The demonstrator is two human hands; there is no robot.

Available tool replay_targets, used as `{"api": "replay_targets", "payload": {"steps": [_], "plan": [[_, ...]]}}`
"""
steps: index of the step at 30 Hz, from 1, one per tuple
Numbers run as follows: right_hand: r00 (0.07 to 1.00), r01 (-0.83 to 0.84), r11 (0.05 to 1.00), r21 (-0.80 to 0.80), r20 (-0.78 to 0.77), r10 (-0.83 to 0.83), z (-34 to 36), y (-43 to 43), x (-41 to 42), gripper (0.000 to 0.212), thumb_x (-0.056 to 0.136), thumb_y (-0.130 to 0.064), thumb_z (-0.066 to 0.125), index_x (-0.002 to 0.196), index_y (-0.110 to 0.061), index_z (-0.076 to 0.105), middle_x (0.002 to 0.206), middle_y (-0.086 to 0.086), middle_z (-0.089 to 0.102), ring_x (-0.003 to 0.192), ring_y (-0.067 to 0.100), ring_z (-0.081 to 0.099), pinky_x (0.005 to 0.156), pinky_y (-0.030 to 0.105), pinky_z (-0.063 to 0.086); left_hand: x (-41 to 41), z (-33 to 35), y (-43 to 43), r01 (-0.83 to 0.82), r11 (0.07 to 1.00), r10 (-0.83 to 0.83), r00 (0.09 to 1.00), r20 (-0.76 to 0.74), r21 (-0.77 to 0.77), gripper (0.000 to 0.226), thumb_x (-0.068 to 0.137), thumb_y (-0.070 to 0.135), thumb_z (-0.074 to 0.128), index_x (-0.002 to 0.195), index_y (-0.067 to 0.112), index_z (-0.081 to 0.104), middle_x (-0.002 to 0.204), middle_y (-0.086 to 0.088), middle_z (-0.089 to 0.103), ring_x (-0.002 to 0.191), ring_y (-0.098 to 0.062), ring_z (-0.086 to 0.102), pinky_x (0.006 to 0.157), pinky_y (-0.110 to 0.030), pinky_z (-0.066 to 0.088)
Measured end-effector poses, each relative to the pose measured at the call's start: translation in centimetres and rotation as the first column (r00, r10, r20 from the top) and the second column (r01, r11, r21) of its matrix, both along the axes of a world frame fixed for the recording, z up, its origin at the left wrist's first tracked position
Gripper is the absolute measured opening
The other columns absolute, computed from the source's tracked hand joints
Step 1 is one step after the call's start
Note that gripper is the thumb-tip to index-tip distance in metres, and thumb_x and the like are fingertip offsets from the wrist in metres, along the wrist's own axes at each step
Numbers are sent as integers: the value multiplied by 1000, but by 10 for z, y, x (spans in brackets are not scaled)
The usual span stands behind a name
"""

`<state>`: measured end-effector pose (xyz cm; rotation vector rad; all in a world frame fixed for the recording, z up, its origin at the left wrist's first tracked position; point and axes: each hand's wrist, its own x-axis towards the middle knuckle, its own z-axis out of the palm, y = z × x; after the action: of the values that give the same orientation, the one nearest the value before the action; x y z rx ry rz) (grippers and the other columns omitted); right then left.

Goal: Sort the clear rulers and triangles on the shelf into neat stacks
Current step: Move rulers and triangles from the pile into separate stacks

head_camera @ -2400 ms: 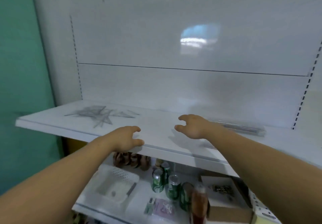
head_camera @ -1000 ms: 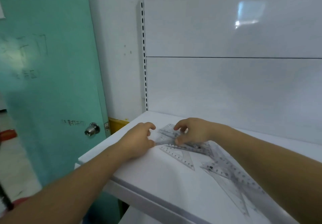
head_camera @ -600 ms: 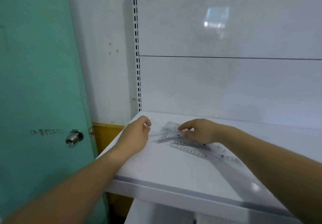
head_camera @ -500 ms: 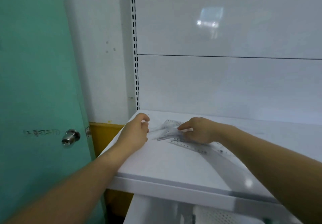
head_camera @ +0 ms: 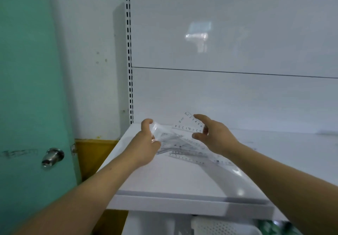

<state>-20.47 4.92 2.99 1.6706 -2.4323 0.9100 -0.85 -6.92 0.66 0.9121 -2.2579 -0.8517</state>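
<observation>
A loose pile of clear rulers and triangles [head_camera: 184, 150] lies on the white shelf [head_camera: 182, 181] near its left end. My right hand [head_camera: 212, 134] pinches a small clear triangle [head_camera: 190, 124] with printed numbers, lifted and tilted above the pile. My left hand [head_camera: 146, 141] grips another clear piece [head_camera: 161, 132] at its left end, raised off the shelf. Both hands hover just over the pile, a short gap between them.
A teal door [head_camera: 27, 88] with a metal knob [head_camera: 52, 157] stands to the left. The white back panel [head_camera: 228, 51] and a slotted upright [head_camera: 129, 51] rise behind the shelf. A white perforated basket [head_camera: 219, 227] shows on the level below.
Both hands have lifted clear pieces off the pile; the right hand's small triangle now stands tilted up. The view has dropped and come closer to the shelf.
</observation>
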Motion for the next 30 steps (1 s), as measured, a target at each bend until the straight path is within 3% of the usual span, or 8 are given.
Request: {"api": "replay_targets", "payload": {"steps": [4, 8, 13, 19, 22, 26, 30], "plan": [[997, 71, 996, -50, -23, -72, -4, 25, -14, 60, 93, -41, 54, 146, -37, 27, 96, -6, 51, 91, 13, 50, 82, 26, 38, -20, 4, 12, 58, 998, -60, 996, -65, -36, 57, 89, 14, 57, 134, 24, 23, 89, 0, 52, 70, -14, 52, 61, -25, 42], [984, 178, 981, -77, 15, -178, -7, 63, -32, 56, 93, -34, 54, 144, -26, 30, 97, -6, 54, 84, 13, 52, 77, 26, 39, -43, 1, 35, 107, 992, -115, 983, -145, -60, 57, 90, 21, 60, 138, 26, 30, 99, 7, 50, 75, -11, 52, 63, -22, 40], [951, 308, 948, -81, 13, -308, -10, 134, -65, 53, 93, -35, 53, 141, -22, 35, 105, -6, 51, 86, 12, 49, 77, 25, 36, -88, -3, 88, 247, 966, -256, 957, -140, -74, 57, 92, 28, 57, 142, 30, 30, 110, 9, 47, 79, -7, 51, 70, -24, 42], [871, 488, 871, -50, -29, -490, -20, 274, -118, 53, 94, -36, 50, 143, -22, 36, 122, 0, 54, 100, 17, 52, 85, 31, 43, -169, -11, 201, 423, 900, -435, 891, -134, -111, 57, 92, 29, 58, 142, 30, 31, 117, 14, 51, 82, -7, 52, 77, -24, 41], [821, 570, 821, -44, 1, -570, -27, 356, -145, 55, 95, -38, 49, 145, -25, 32, 128, -1, 53, 110, 18, 52, 93, 34, 44, -211, -19, 270, 471, 876, -481, 867, -133, -99, 56, 91, 30, 58, 142, 26, 34, 123, 11, 52, 87, -10, 52, 81, -23, 39], [763, 646, 763, -26, 47, -645, -35, 457, -179, 54, 94, -38, 51, 144, -27, 32, 129, -1, 54, 111, 18, 53, 93, 36, 48, -269, -26, 354, 493, 865, -501, 859, -107, -90, 58, 90, 31, 60, 141, 22, 35, 125, 6, 52, 91, -12, 53, 83, -24, 41], [711, 700, 714, -16, 109, -695, -42, 530, -210, 54, 93, -35, 56, 143, -29, 35, 131, -1, 55, 113, 19, 55, 90, 35, 50, -317, -32, 413, 477, 872, -484, 874, -47, -112, 59, 88, 34, 61, 141, 19, 37, 133, 1, 47, 110, -17, 51, 92, -28, 41]]}}
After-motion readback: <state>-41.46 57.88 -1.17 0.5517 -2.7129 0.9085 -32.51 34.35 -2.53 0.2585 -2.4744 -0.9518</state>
